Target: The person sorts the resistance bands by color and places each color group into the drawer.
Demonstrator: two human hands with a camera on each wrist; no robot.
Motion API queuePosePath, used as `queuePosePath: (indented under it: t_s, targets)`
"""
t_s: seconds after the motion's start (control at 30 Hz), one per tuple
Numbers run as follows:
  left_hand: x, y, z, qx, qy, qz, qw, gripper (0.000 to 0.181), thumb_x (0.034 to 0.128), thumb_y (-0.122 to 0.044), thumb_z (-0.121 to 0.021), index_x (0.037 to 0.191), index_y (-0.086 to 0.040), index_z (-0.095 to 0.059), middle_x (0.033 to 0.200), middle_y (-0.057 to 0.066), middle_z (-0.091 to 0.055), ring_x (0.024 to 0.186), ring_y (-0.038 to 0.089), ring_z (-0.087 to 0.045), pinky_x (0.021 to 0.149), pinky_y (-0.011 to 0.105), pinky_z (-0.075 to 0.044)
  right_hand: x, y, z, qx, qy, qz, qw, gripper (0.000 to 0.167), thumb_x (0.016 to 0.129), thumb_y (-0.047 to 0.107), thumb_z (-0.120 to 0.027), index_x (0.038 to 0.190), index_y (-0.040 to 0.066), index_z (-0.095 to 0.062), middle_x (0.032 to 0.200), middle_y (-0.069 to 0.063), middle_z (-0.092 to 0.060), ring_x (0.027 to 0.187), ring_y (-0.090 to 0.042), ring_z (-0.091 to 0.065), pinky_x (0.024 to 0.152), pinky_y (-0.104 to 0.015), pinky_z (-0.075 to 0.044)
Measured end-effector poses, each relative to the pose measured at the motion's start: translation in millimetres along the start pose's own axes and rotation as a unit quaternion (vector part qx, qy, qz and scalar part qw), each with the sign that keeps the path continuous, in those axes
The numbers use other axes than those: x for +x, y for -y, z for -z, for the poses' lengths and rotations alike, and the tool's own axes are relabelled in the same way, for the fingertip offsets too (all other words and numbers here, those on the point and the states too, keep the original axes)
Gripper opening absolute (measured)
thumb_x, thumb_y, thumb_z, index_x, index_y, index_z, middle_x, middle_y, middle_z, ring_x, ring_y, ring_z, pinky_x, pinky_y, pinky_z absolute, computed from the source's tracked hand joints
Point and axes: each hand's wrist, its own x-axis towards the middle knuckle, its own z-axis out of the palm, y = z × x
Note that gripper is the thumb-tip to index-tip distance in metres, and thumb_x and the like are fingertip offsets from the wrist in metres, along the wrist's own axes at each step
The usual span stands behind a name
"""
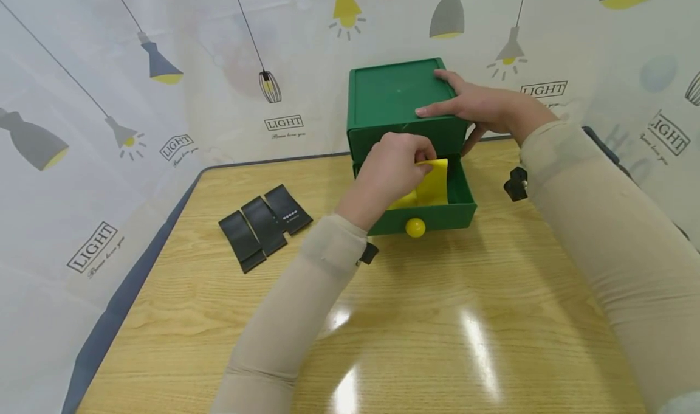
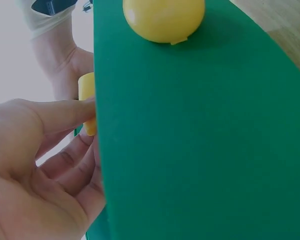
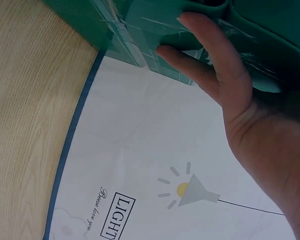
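Note:
A green box stands at the back of the table with its drawer pulled out, a round yellow knob on the front. Over the drawer the left hand pinches a yellow piece between thumb and fingers; more yellow lies lower in the drawer. In the left wrist view that hand holds the yellow piece behind the green drawer front. The right hand rests spread on the box's top right edge; the right wrist view shows its fingers against the green side.
Black flat folded pieces lie on the wooden table, left of the box. Behind the table hangs a white cloth printed with lamps. Each wrist wears a small black device.

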Motion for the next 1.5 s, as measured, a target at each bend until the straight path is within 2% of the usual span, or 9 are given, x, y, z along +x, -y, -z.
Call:
queuePosePath:
  t_s: [0.23, 0.47, 0.7, 0.83, 1.0, 1.1, 1.33, 1.5]
  targets:
    - [2.7, -3.2, -1.4, -0.004, -0.009, -0.014, 0.9999, 0.018, 0.1051, -0.023, -0.069, 0.119, -0.015, -0.077, 0.105, -0.002, -0.072, 0.086, 0.014, -0.064, 0.079, 0.02, -0.056, -0.2, -1, 0, -0.004, 0.0, 0.007, 1.0, 0.117, 0.095, 0.068, -0.067, 0.16, 0.052, 0.03, 0.176, 0.0, 0.031, 0.166, -0.046, -0.007, 0.093, -0.058, -0.063]
    - [3.0, -2.8, -2.8, 0.004, -0.003, -0.006, 1.0, 0.018, 0.1054, -0.024, -0.069, 0.119, -0.016, -0.077, 0.107, -0.002, -0.073, 0.086, 0.014, -0.065, 0.08, 0.021, -0.057, 0.6, -1, 0, -0.001, -0.001, 0.006, 1.0, 0.117, 0.095, 0.068, -0.067, 0.16, 0.052, 0.029, 0.177, 0.0, 0.028, 0.164, -0.047, -0.013, 0.093, -0.058, -0.063]
    - [2.6, -3.2, -8.1, 0.041, 0.018, 0.002, 0.999, 0.022, 0.1059, -0.027, -0.068, 0.124, -0.019, -0.077, 0.12, -0.003, -0.075, 0.095, 0.013, -0.066, 0.091, 0.024, -0.059, 1.2, -2, 0, -0.001, 0.002, 0.006, 1.0, 0.118, 0.095, 0.068, -0.068, 0.16, 0.053, 0.029, 0.176, 0.001, 0.031, 0.165, -0.047, -0.009, 0.093, -0.058, -0.063]
    - [0.9, -2.9, -14.2, 0.054, 0.023, -0.003, 0.9983, 0.022, 0.1054, -0.027, -0.069, 0.125, -0.019, -0.077, 0.125, -0.003, -0.075, 0.099, 0.013, -0.067, 0.096, 0.026, -0.059, 1.1, -2, 1, -0.001, 0.003, 0.006, 1.0, 0.118, 0.095, 0.068, -0.067, 0.16, 0.052, 0.029, 0.177, -0.001, 0.028, 0.163, -0.048, -0.015, 0.092, -0.058, -0.063]
    - [-1.0, -1.6, -21.2, 0.044, 0.033, -0.001, 0.9985, 0.023, 0.1052, -0.024, -0.069, 0.126, -0.017, -0.076, 0.127, -0.002, -0.075, 0.098, 0.012, -0.07, 0.095, 0.026, -0.061, 1.1, -1, 1, 0.001, 0.002, 0.002, 1.0, 0.118, 0.094, 0.068, -0.068, 0.16, 0.053, 0.029, 0.178, -0.002, 0.025, 0.162, -0.047, -0.021, 0.092, -0.058, -0.063]
    - [-0.8, -0.9, -24.0, 0.039, 0.04, 0.009, 0.9984, 0.024, 0.1063, -0.021, -0.067, 0.128, -0.016, -0.075, 0.128, -0.002, -0.075, 0.097, 0.012, -0.069, 0.094, 0.026, -0.061, 0.9, -1, 1, 0.004, 0.002, 0.001, 1.0, 0.119, 0.094, 0.068, -0.069, 0.159, 0.054, 0.029, 0.178, -0.001, 0.026, 0.163, -0.047, -0.019, 0.092, -0.058, -0.063]
    - [0.9, 1.3, -27.5, 0.034, 0.051, 0.025, 0.9978, 0.032, 0.1078, -0.01, -0.06, 0.138, -0.014, -0.071, 0.137, 0.001, -0.072, 0.1, 0.014, -0.07, 0.094, 0.025, -0.061, 1.4, 0, 0, 0.008, 0.002, 0.0, 1.0, 0.118, 0.094, 0.068, -0.069, 0.16, 0.053, 0.028, 0.178, -0.003, 0.023, 0.163, -0.046, -0.019, 0.092, -0.059, -0.063]
    - [1.2, 3.1, -28.2, 0.029, 0.055, 0.027, 0.9977, 0.035, 0.1086, -0.01, -0.058, 0.142, -0.014, -0.069, 0.141, 0.001, -0.071, 0.104, 0.014, -0.07, 0.092, 0.025, -0.061, 2.9, -1, 1, 0.009, -0.002, 0.0, 1.0, 0.117, 0.095, 0.067, -0.068, 0.161, 0.052, 0.028, 0.179, -0.005, 0.021, 0.162, -0.048, -0.022, 0.092, -0.06, -0.063]
